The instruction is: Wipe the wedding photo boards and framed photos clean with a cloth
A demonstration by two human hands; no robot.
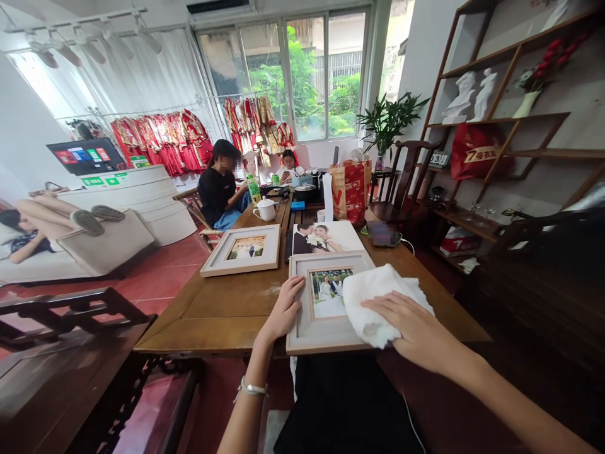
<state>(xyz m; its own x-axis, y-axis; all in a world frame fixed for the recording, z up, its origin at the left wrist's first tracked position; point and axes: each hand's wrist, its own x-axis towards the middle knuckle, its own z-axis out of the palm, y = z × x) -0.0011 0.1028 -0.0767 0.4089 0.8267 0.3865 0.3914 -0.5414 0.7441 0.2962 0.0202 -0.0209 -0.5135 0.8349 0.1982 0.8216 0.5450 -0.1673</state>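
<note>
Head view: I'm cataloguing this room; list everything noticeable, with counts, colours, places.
table: 1, brown, centre
framed wedding photos: 2, pale wood, on table
cloth: 1, white, on nearer photo
wedding print: 1, mostly white, behind nearer photo
teapot: 1, white, table's left side
paper bag: 1, red-tan, table's far right
garments: several, red and gold, by windows
plant: 1, green, right of windows
statuettes: 2, white, right shelves
monitor: 1, dark, left counter
sofa: 1, white, left
people: 3, mixed clothing, sofa and far table
left hand: 1, bare, nearer photo's edge
right hand: 1, bare, on cloth
</note>
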